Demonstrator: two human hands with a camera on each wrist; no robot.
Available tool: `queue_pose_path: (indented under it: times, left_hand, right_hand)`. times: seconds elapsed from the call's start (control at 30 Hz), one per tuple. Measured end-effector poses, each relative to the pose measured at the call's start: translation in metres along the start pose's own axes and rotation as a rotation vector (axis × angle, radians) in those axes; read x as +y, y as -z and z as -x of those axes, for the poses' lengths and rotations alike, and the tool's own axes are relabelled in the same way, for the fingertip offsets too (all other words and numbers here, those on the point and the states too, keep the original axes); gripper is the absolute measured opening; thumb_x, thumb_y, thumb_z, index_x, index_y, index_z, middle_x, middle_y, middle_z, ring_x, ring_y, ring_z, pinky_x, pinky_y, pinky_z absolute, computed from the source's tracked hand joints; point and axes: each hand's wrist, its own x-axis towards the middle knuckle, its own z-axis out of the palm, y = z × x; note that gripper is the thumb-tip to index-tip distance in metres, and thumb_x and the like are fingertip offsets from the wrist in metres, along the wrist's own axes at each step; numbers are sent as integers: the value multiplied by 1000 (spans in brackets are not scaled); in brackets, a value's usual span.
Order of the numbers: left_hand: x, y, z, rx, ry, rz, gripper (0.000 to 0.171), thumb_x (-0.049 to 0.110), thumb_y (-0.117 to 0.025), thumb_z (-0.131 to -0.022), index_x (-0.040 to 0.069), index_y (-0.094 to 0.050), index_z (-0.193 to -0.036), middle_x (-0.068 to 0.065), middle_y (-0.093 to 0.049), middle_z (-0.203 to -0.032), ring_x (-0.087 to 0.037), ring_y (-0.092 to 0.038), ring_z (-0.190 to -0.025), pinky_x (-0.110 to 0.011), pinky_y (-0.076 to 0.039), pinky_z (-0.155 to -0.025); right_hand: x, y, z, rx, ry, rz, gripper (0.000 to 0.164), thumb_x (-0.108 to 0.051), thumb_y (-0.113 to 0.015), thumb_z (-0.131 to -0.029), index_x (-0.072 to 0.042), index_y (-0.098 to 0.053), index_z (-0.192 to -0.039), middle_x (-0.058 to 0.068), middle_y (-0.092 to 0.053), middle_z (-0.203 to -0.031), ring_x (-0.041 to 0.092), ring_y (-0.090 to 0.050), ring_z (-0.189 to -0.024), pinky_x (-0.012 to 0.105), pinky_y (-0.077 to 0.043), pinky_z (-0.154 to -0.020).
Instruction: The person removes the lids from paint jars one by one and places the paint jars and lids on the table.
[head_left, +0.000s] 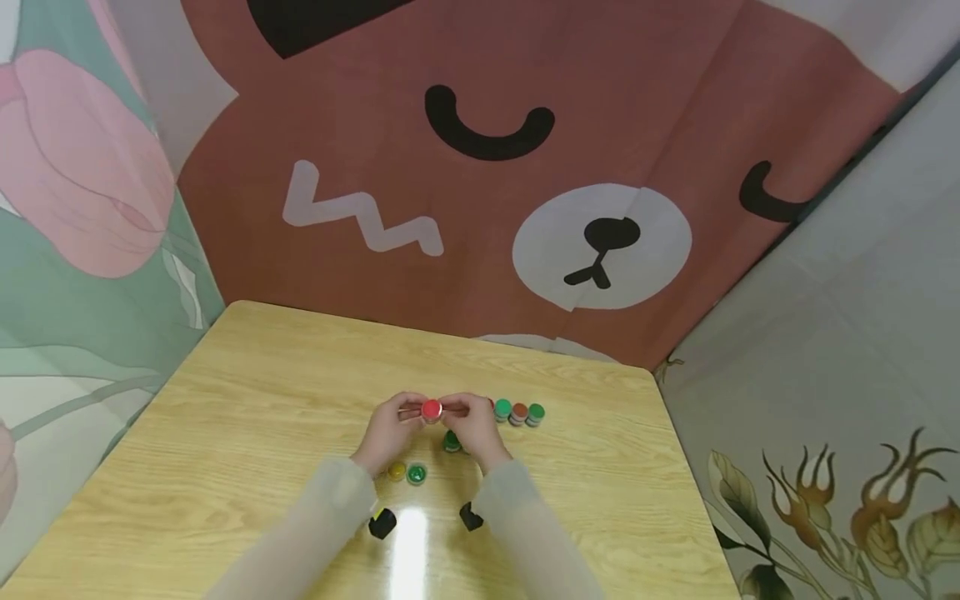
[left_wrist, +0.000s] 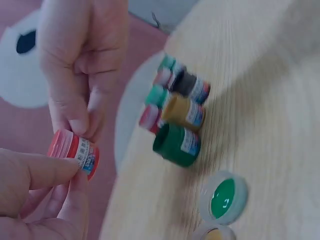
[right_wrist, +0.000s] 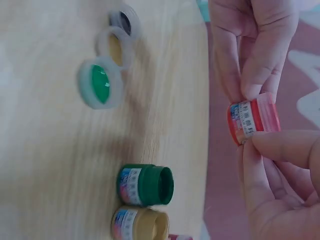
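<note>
A small red paint jar (left_wrist: pixel 75 153) with a printed label and a red cap is held up between both hands. My left hand (head_left: pixel 390 429) pinches it from one side with thumb and fingers. From the other side my right hand (head_left: pixel 474 427) grips it, thumb against the jar. Beyond them in the left wrist view stand a dark green jar (left_wrist: pixel 172 146), an ochre jar (left_wrist: pixel 183 111) and a black jar (left_wrist: pixel 189 86). The green jar and ochre jar show uncovered mouths in the right wrist view.
Upturned lids lie on the wooden table (head_left: pixel 300 358): a green-stained lid (right_wrist: pixel 101 84), an ochre-stained lid (right_wrist: pixel 115 48) and a dark-stained lid (right_wrist: pixel 125 22). Several capped jars stand in a row, among them a green jar (head_left: pixel 536 414). A bear-print curtain (head_left: pixel 360 125) hangs behind the table.
</note>
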Motion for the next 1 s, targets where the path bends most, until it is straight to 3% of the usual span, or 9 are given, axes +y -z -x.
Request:
queue_pose_path:
  times: [0.23, 0.4, 0.57, 0.63, 0.83, 1.0]
  left_hand:
    - [6, -11, 34, -75, -9, -37, 30, -10, -70, -88, 2, -68, -115, -11, -71, -112, -35, -66, -109, -50, -55, -96]
    - [7, -23, 58, -99, -20, -52, 31, -11, -69, -87, 3, -68, -114, -12, -71, -110, -34, -66, -107, -49, -58, -91]
    - [-2, -38, 78, -104, -87, -97, 35, -14, -68, -83, -3, -66, -116, -18, -69, -111, -37, -66, -104, -50, -58, -91]
    - [-9, -43, 83, -112, -103, -135, 36, -15, -68, -81, -4, -66, -116, -18, -68, -111, -37, -66, -103, -50, -58, -90]
    - [-27, -54, 92, -161, -48, -76, 35, -18, -64, -80, -7, -64, -114, -17, -68, -107, -33, -67, -99, -39, -60, -86]
    - [-38, -60, 95, -145, -62, -81, 34, -19, -65, -79, -9, -63, -112, -17, -66, -104, -32, -65, -97, -38, -60, -85]
  right_hand:
    - [11, 11, 43, -1, 92, 9, 22, 9, -72, -86, 5, -73, -108, 16, -73, -102, 29, -69, -94, 31, -61, -81]
    - [22, 15, 68, 0, 42, -35, 23, 9, -73, -86, 4, -73, -108, 15, -72, -102, 24, -69, -91, 25, -60, -76]
    - [39, 14, 86, -22, 4, -121, 24, 14, -73, -83, 9, -70, -106, 19, -72, -99, 29, -71, -89, 28, -61, -77]
    - [49, 12, 91, -40, -11, -154, 24, 15, -73, -82, 11, -70, -105, 21, -72, -98, 30, -72, -88, 29, -62, -77]
    - [70, 8, 98, -81, -93, -200, 26, 18, -70, -79, 13, -69, -104, 20, -72, -93, 23, -72, -82, 26, -62, -71]
    - [77, 5, 100, -92, -117, -219, 28, 21, -68, -76, 15, -68, -104, 21, -72, -92, 26, -72, -82, 25, -62, -69]
